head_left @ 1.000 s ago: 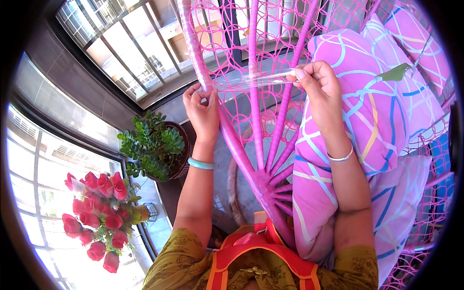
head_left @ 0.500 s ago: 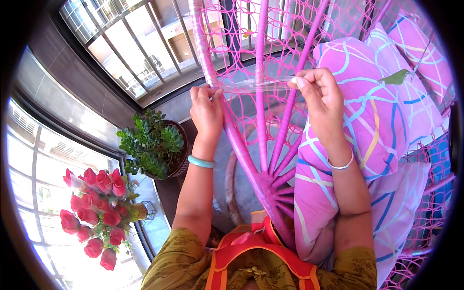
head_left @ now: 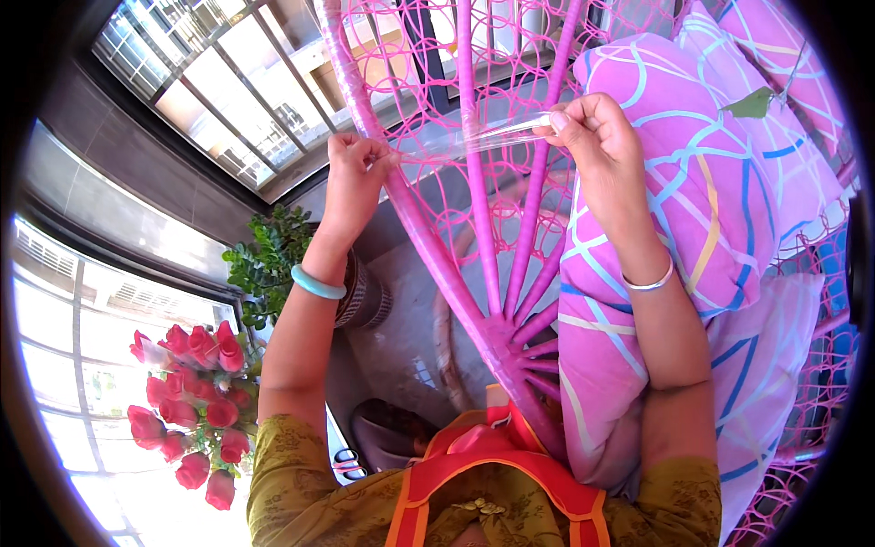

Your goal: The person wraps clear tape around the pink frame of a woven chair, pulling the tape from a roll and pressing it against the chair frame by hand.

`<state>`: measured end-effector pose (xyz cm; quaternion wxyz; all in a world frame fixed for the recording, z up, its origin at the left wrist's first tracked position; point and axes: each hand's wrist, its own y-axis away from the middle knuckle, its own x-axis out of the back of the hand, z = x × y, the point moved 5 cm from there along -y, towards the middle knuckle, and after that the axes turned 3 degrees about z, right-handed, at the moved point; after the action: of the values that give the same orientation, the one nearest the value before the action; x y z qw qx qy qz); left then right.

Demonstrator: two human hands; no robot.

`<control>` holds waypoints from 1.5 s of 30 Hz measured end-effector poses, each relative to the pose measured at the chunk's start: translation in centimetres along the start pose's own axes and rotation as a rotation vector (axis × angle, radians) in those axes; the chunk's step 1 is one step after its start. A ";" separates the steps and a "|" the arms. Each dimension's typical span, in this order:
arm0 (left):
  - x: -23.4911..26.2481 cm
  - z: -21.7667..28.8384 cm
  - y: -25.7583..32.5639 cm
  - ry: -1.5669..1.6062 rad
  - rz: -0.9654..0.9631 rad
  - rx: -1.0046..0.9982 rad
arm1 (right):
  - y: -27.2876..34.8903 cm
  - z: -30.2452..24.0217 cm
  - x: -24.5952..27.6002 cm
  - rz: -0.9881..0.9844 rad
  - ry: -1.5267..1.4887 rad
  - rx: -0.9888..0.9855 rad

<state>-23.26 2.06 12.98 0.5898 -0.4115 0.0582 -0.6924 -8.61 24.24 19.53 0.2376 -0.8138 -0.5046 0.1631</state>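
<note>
A strip of clear plastic film (head_left: 456, 144) is stretched between my two hands, crossing in front of a pink hanging-chair frame. My left hand (head_left: 354, 182) pinches its left end, just beside the chair's thick pink rim tube (head_left: 424, 223). That tube has a shiny wrinkled covering on its upper length. My right hand (head_left: 602, 159) holds the other end between thumb and fingers, where the film bunches into a white twist. Behind the film run thinner pink tubes (head_left: 474, 210) and pink woven netting (head_left: 437, 55).
Pink patterned cushions (head_left: 674, 137) fill the chair at the right, with a green leaf (head_left: 749, 103) before them. At the left stand a potted plant (head_left: 269, 264) and a bunch of red roses (head_left: 187, 415) by barred windows. Scissors (head_left: 348, 465) lie near my left elbow.
My left hand has moved left and up, to the outer side of the rim tube. The film between my hands is drawn longer. The view has shifted, bringing the scissors into sight.
</note>
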 end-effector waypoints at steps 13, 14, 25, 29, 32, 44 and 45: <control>1.4 0.4 2.5 0.035 0.060 -0.114 | 0.5 0.2 -0.1 0.030 -0.053 -0.043; 1.4 0.4 2.7 0.054 0.081 -0.129 | 0.8 -0.4 -0.4 0.023 -0.041 -0.027; -0.7 -2.0 4.6 0.617 0.152 0.450 | 1.6 -2.8 -1.7 -0.101 -0.023 0.014; 0.0 -2.4 3.5 0.551 -0.122 0.417 | 1.3 -3.6 -2.5 -0.151 -0.009 -0.005; 0.4 -2.5 3.1 0.461 -0.236 0.344 | 1.0 -4.5 -3.7 -0.186 -0.042 -0.013; 0.3 -4.7 1.9 0.318 -0.343 0.350 | 5.1 -6.7 -13.9 -0.325 -0.071 0.163; 0.5 -4.6 1.7 0.323 -0.361 0.363 | 5.8 -7.1 -14.8 -0.427 0.075 0.168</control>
<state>-24.85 -0.79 9.22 0.5042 -0.1878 -0.0476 -0.8415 -7.22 7.19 22.63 0.3523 -0.6713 -0.6409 0.1202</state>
